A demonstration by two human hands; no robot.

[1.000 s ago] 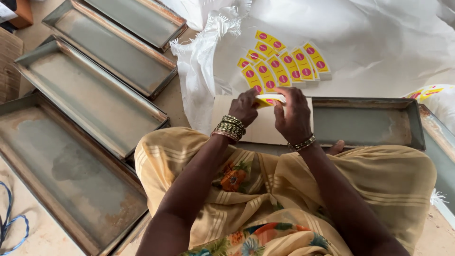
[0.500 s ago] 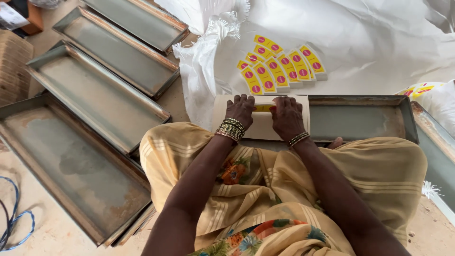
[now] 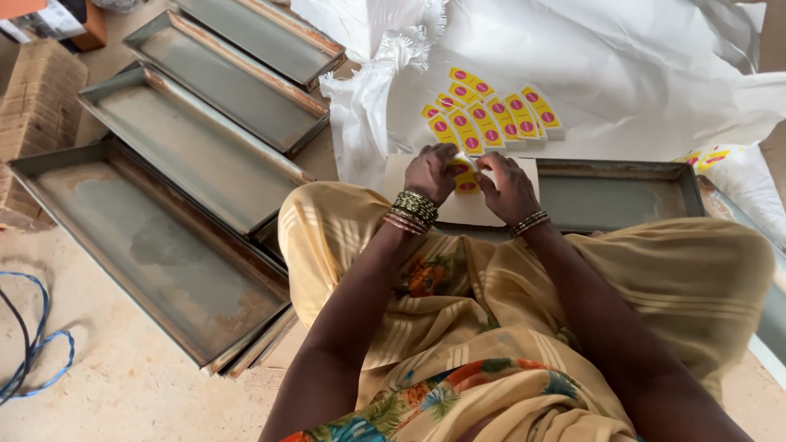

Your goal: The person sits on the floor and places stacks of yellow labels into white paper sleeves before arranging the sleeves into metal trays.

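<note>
- Step in hand, by the look of it: both hands work one yellow label (image 3: 467,177) w/ red dots over a pale card (image 3: 458,206) laid across the near tray's (image 3: 622,200) left end.
- Left hand (image 3: 430,172): fingers curled, pinching the label's left edge; bangles at wrist.
- Right hand (image 3: 509,187): fingers closed on the label's right edge, thumb side hidden, so exact grip can't be told.
- Label sits between the two hands, just above the card; touching or not – can't tell.
- Next move likely calls for keeping the thin label flat & square, w/ light fingertip pressure only.
- More yellow labels (image 3: 491,115) fanned in a row on white sheeting (image 3: 655,74), just beyond the hands.
- Surface: sandy floor (image 3: 123,385); person seated, yellow cloth over the knees.
- Left: four empty metal trays (image 3: 188,155) side by side, some rust; blue cord (image 3: 37,352) at far left.
</note>
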